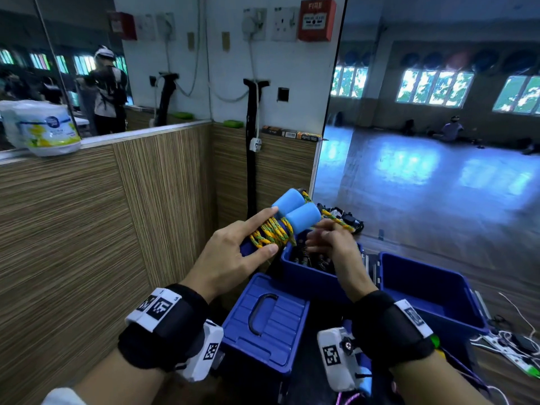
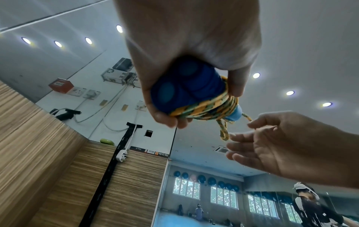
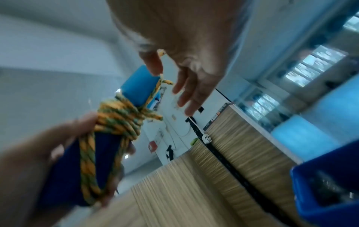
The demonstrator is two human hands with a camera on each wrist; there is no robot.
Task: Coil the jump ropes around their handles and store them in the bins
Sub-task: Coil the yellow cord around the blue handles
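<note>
- While the left hand (image 1: pixel 233 252) grips two blue foam handles (image 1: pixel 295 210) side by side, thumb and fingers curled round them, yellow-green rope (image 1: pixel 270 235) is coiled about their middle.
- Right hand (image 1: pixel 330 244) pinches the loose rope end (image 1: pixel 340 222) with thumb and forefinger, its other fingers loosely spread.
- Bundle is held in the air above three blue bins: a lidded bin (image 1: pixel 263 325), a bin holding dark items (image 1: pixel 309 273), and an open bin (image 1: pixel 432 296).
- Wood-grain panelling (image 1: pixel 87 229), mirrors and a red fire alarm (image 1: pixel 315 20) line the corner.
</note>
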